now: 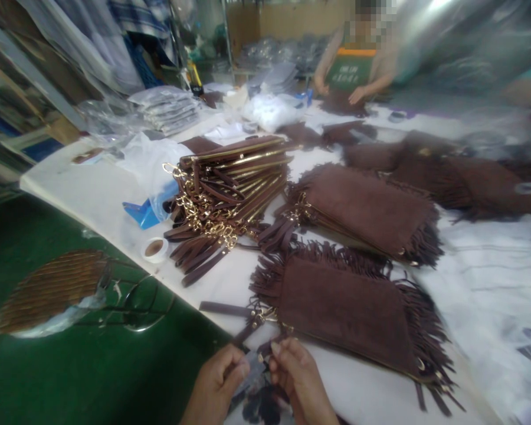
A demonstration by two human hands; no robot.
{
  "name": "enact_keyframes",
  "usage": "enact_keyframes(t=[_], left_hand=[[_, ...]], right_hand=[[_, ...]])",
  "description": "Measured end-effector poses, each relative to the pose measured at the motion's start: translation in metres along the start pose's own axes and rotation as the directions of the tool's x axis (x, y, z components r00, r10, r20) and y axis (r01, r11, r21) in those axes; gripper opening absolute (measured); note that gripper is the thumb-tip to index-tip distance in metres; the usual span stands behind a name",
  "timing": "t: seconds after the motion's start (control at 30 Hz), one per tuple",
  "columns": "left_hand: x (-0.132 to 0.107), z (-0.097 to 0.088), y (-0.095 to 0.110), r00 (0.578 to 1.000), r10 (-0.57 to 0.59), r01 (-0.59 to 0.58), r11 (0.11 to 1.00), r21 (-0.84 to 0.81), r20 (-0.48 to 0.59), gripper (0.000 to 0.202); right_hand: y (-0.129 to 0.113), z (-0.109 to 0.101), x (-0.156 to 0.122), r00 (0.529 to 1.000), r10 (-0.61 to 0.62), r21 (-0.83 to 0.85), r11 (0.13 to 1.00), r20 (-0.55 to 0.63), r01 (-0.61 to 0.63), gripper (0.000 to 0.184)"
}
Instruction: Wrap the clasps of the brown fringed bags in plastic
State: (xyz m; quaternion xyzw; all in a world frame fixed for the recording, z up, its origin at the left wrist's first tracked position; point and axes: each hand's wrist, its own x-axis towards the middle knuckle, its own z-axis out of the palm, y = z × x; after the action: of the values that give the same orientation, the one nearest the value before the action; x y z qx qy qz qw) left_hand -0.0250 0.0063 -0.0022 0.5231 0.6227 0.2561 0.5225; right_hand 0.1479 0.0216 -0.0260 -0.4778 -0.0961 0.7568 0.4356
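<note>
Both my hands are at the table's front edge, below a brown fringed pouch point(345, 313) lying flat. My left hand point(216, 381) is closed in a pinch; what its fingers hold is hidden. My right hand point(298, 378) pinches a dark brown strap point(275, 342) with a small gold fitting, close to the pouch's lower left corner. A pale, see-through piece lies between the hands, too blurred to name. Another strap point(225, 308) with a gold clasp sticks out left of the pouch. Behind it sits a stack of fringed pouches point(371, 206).
A pile of brown zippered pouches point(243, 183) with wrist straps and gold clips fills the table's middle, beside a tape roll point(154, 249). White sheeting point(491, 277) lies right. A round stool point(53, 289) stands left. Across the table, a person in a green apron point(349, 74) handles brown material.
</note>
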Motion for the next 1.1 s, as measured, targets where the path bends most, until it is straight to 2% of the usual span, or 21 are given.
enact_keyframes(t=[0.13,0.3,0.47,0.57,0.67,1.1], left_hand=[[-0.001,-0.002,0.002,0.999,0.049,-0.049,0.998,0.05,0.017,0.032],[-0.004,-0.003,0.0,1.0,0.004,-0.004,1.0,0.02,0.018,0.03],[0.0,0.001,-0.005,0.998,-0.046,0.053,0.987,-0.15,0.051,0.034],[0.002,0.006,-0.01,0.991,-0.117,0.131,0.947,-0.295,0.067,0.037],[0.003,0.008,-0.012,0.981,-0.178,0.195,0.913,-0.358,0.081,0.041],[0.003,0.006,-0.006,0.98,-0.182,0.2,0.92,-0.337,0.083,0.045]], right_hand=[[0.003,0.0,0.001,1.0,-0.011,0.031,0.999,-0.006,0.011,0.038],[0.006,-0.001,0.003,1.0,-0.006,0.044,0.999,-0.012,0.007,0.038],[0.006,-0.001,0.003,1.0,-0.006,0.026,1.0,-0.014,0.006,0.038],[0.005,-0.001,0.002,1.0,-0.013,0.028,1.0,-0.016,0.013,0.039],[0.004,-0.001,0.002,1.0,-0.013,0.017,1.0,-0.02,0.013,0.04],[0.005,-0.002,0.002,1.0,-0.019,-0.011,1.0,-0.02,0.019,0.039]])
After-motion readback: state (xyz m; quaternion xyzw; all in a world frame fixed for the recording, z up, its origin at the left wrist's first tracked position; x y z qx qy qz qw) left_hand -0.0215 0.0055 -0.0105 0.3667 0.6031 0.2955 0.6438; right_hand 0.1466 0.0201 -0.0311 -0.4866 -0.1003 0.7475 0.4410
